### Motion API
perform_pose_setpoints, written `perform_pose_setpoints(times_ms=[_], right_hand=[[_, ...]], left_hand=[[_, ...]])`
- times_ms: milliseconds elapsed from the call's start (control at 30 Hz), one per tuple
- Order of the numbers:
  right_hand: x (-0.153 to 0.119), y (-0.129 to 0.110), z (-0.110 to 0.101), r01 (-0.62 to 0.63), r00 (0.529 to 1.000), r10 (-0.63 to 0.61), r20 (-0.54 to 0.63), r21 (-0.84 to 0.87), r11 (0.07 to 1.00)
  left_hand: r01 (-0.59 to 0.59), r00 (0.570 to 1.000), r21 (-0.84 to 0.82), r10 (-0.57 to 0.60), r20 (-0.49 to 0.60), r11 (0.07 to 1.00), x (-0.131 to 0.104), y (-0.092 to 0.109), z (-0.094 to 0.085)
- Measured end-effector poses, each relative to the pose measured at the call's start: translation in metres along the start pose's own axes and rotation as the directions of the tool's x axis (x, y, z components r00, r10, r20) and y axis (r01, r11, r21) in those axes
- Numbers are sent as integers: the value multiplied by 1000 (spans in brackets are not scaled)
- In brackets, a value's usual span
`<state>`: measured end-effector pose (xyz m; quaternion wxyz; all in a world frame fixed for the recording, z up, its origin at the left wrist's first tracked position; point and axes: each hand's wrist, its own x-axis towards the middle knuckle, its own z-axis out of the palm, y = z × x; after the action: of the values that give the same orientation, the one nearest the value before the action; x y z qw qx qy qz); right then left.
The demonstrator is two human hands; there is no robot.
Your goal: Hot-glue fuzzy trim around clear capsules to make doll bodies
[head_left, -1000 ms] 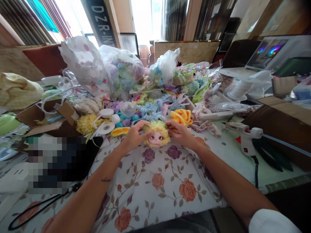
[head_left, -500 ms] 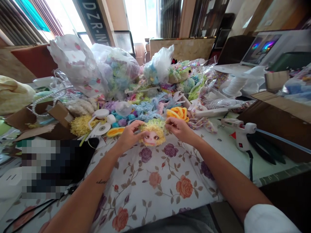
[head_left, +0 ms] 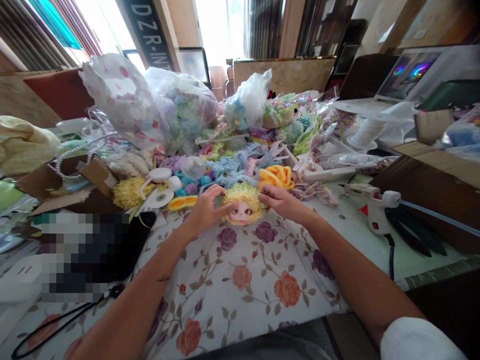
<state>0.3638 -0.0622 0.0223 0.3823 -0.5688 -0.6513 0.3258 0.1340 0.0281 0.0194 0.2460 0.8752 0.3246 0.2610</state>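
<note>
A small doll head (head_left: 242, 212) with a painted face and curly yellow hair is held up above the flowered cloth. Its top carries a pale green frilly trim (head_left: 242, 190). My left hand (head_left: 207, 210) grips the head from the left, thumb lying across the edge of the face and fingers partly behind it. On the other side my right hand (head_left: 279, 201) pinches the upper right edge of the hair or trim with thumb and forefinger. Just behind the right hand lies a bundle of orange-yellow fuzzy cord (head_left: 276, 177). A yellow loop (head_left: 182, 202) rests beyond the left hand.
A heap of pastel yarn and trims (head_left: 228, 167) and plastic bags (head_left: 180, 100) fills the back. On the right are a glue gun (head_left: 378, 205) with its cord and a cardboard box (head_left: 431, 185). White ribbon spools (head_left: 159, 197) and an open box (head_left: 71, 185) stand left.
The whole view has shifted slightly, so things appear a little further right. My left thumb reaches further over the doll's face; both hands keep hold of the head.
</note>
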Motion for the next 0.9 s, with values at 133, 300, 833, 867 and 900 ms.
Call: perform_pose_setpoints(times_ms=[133,300,833,867,900], right_hand=[[2,6,8,28,1000,-28,3,19,999],[2,8,16,30,998,-25,-60,85,996],[-12,10,54,39,937,6,-350,122,992],[-14,10,56,39,931,7,-365,120,992],[-14,10,57,38,927,9,-376,119,992]], left_hand=[[14,999,11,-14,-47,1000,-4,0,1],[12,989,4,-12,-150,1000,-6,0,3],[249,925,-214,-297,-238,945,-38,-1,20],[253,921,-223,-305,-244,942,-39,2,21],[257,917,-228,-311,-248,939,-39,6,23]])
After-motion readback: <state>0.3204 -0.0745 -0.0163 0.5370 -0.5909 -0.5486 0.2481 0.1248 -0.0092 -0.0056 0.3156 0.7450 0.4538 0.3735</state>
